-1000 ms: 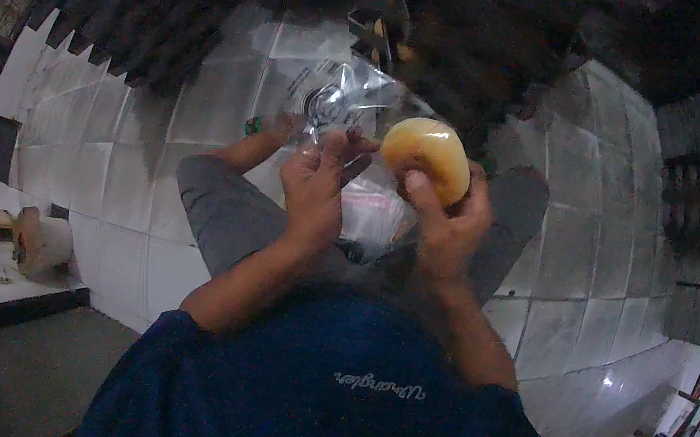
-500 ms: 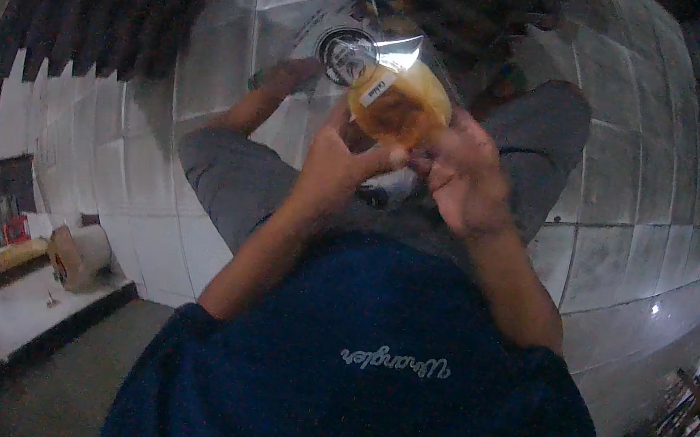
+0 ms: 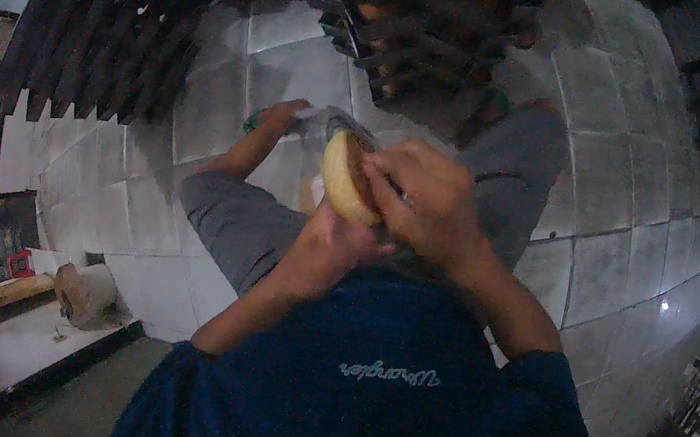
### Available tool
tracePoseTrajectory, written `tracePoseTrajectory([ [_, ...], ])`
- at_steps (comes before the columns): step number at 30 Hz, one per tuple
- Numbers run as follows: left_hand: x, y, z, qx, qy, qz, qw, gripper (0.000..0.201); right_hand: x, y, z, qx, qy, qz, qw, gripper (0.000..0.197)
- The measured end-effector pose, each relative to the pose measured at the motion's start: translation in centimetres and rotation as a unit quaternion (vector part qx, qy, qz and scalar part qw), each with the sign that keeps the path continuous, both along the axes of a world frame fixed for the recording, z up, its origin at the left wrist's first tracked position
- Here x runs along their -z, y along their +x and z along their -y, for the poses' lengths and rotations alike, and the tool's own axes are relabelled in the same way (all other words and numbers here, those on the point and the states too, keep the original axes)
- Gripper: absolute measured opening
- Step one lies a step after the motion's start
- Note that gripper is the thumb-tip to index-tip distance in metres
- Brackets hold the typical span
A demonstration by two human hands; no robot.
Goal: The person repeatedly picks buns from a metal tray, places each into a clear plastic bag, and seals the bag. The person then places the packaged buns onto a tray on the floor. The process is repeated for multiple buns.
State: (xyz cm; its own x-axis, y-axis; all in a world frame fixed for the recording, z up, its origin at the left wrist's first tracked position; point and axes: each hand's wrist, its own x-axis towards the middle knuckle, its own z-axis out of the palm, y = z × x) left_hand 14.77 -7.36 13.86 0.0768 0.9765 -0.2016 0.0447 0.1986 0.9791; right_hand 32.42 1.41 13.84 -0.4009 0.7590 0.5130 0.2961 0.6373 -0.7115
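Note:
A round yellow-tan bun (image 3: 341,178) with a browned face stands tilted, edge-on, over my lap. My left hand (image 3: 330,243) grips its lower rim from below, the thumb side against the bun. Across the browned face lie the bent fingers of my right hand (image 3: 430,196), pressed on it near the upper right; their tips are partly hidden and blurred. Just behind the bun is a greyish, shiny blurred thing (image 3: 338,119); I cannot tell whether it is clear wrapping.
My crossed legs in grey trousers (image 3: 509,183) rest on the pale tiled floor (image 3: 613,185). Dark slatted stacks (image 3: 98,27) rise at the far left, and a dark rack (image 3: 414,29) stands ahead. At the lower left a pale roll (image 3: 83,294) lies on a white ledge (image 3: 29,365).
The bun, earlier flat-on in clear wrap with a small white label, has come nearer and turned edge-on. My right hand has moved from its side onto the browned face. The view has shifted.

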Motion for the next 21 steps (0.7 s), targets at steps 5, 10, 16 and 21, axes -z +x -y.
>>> tracePoseTrajectory([
  [5,0.7,-0.3,-1.5,0.036,-0.058,-0.090,0.994,0.040,1.9,0.2,-1.8,0.091,0.179,-0.022,0.979,0.014],
  [10,8.0,-2.8,-1.3,0.007,-0.208,0.004,0.978,0.056,3.0,1.1,-2.2,0.081,0.018,0.083,0.993,0.012],
  [16,7.9,1.2,-3.9,0.023,-0.253,0.531,0.809,0.089,-1.4,1.9,2.1,-0.017,0.044,0.090,0.995,0.012],
  [21,4.8,2.4,-4.5,0.072,-0.141,0.693,0.703,0.097,-6.3,2.8,4.9,0.133,-0.332,-0.004,0.934,0.010],
])
